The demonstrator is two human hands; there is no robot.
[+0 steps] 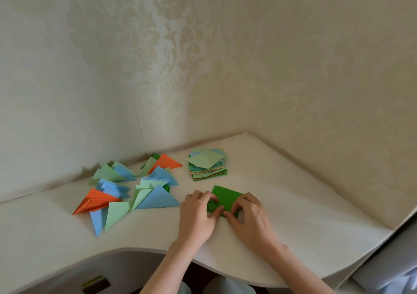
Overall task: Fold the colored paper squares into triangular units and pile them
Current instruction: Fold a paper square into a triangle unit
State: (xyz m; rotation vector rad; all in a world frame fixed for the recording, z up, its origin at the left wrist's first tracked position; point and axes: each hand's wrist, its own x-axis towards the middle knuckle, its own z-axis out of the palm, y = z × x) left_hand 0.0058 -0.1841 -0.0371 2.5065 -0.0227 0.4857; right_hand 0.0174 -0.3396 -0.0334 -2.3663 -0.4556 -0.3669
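Observation:
A dark green paper square (224, 197) lies on the white desk (293, 203) in front of me. My left hand (197, 217) pinches its near left corner, and my right hand (250, 214) presses and pinches its near right part; the near edge is lifted into a fold under my fingers. A stack of unfolded squares (207, 165), light green on top, stands just behind. To the left is a loose spread of folded triangles (133, 190) in blue, light green and orange.
The desk fits into a corner between two wallpapered walls (203, 68). Its front edge curves inward near my body. A small dark box (96, 283) sits below the desk edge at lower left. Grey furniture (392, 262) borders the desk's right end.

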